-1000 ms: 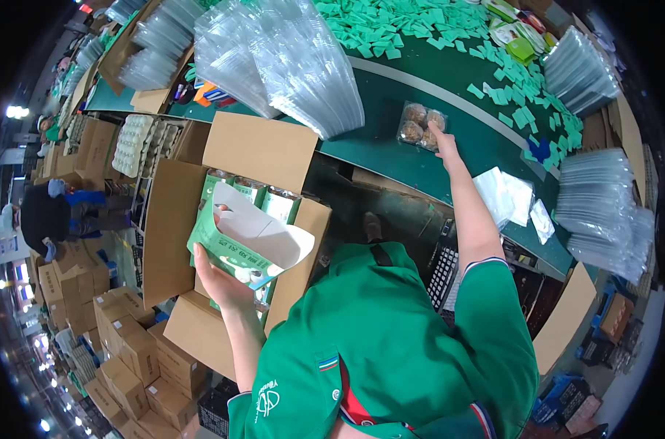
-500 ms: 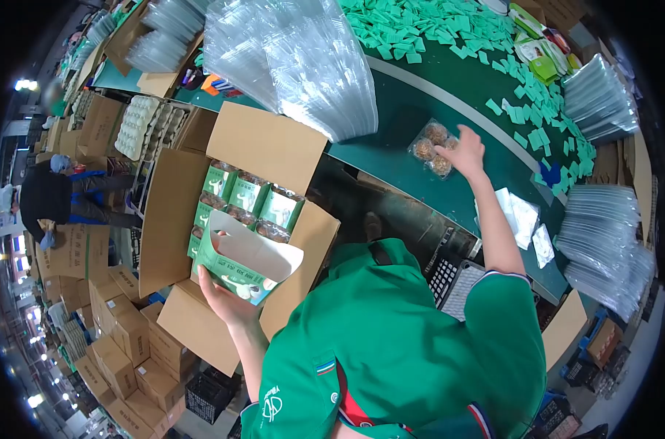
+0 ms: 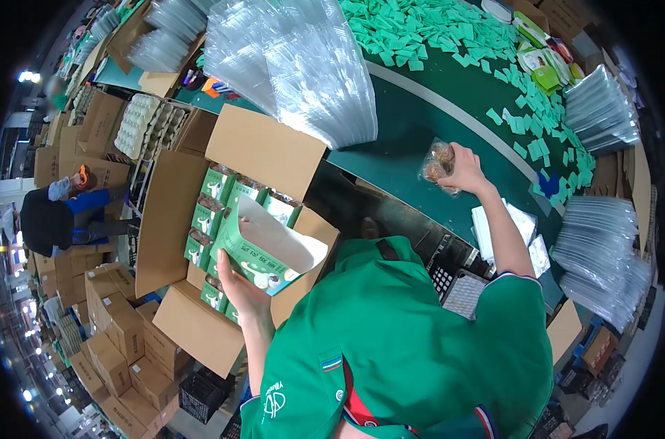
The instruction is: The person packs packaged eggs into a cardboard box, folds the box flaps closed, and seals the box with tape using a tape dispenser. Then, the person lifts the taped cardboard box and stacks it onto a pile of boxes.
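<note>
- Head view: right hand (image 3: 466,170), fingers and thumb bent partway, has hold of one side of a clear plastic pack (image 3: 436,156); it covers part of the pack.
- Pack holds round brown pieces, two or so visible. Located over the green counter (image 3: 398,110), near its front edge; cannot tell whether it is lifted or resting.
- Left hand (image 3: 243,293) has hold of a green printed carton sleeve (image 3: 258,256), thumb up along the outside, remaining fingers largely hidden. Sleeve is spread, white inside showing.
- Sleeve overlaps the right side of a cardboard box (image 3: 263,146), flaps folded out. Inside the box: rows of green-sleeved packs (image 3: 215,183).
- White sheets (image 3: 521,223) lie at the counter's front edge, near the right forearm.
- Large bundle of nested clear plastic trays (image 3: 288,66) stands on the counter beside the box's back flap.
- Scattered green slips (image 3: 427,33) cover the counter beyond a pale curved strip (image 3: 449,113). Dark blue scrap (image 3: 547,184) among the right-hand slips.
- Further tray stacks (image 3: 599,256) along the counter's right end.
- Left background: egg trays (image 3: 137,126), stacked brown cartons (image 3: 120,329), a co-worker (image 3: 47,219) in dark clothing.
</note>
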`<state>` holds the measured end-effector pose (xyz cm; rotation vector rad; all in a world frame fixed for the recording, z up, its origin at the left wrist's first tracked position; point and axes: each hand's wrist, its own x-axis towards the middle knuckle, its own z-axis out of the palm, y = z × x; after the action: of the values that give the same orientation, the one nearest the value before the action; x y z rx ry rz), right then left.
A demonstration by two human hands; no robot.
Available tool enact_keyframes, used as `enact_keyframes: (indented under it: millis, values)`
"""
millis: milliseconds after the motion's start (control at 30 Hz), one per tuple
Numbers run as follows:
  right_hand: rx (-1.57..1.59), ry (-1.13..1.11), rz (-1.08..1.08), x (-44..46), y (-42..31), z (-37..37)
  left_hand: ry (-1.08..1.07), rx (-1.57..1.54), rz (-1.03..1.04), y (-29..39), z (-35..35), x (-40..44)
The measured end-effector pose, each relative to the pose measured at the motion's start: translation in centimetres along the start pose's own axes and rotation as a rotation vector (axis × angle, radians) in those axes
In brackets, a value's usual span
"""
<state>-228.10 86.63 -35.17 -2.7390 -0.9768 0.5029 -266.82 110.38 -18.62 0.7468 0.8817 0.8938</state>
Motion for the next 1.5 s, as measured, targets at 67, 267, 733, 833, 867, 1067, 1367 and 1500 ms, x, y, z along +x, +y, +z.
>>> enact_keyframes:
  millis: [67,267,733,833,867,1067,1367,1500]
  values:
    - [0.283,0.124,0.153,-0.5,2.1,1.2,0.031,-0.025,-0.013,-0.1,-0.1,0.2]
    - [0.881,0.055,0.614,-2.2,4.9,5.2,-0.009,-0.035,-0.043,-0.7,1.0,1.4]
    - [1.845,0.472,0.220,-9.6,-7.7,-3.5,-0.254,0.057,0.095,3.2,5.2,2.3]
    - [1.819,0.568,-0.036,-12.1,-11.7,-8.9,-0.286,0.069,0.089,3.9,5.5,1.8]
    - [1.753,0.607,-0.119,-12.8,-13.1,-10.3,-0.321,0.051,0.079,4.2,5.5,1.5]
    - [1.707,0.675,-0.398,-15.3,-22.7,-13.2,-0.472,0.015,0.072,6.0,4.8,0.4]
    - [1.511,0.511,-0.505,-14.3,-25.2,-11.5,-0.451,0.000,0.186,7.9,0.6,-0.2]
    - [1.634,0.545,-0.195,-12.7,-17.5,-8.2,-0.309,0.085,0.196,7.8,-2.3,0.0]
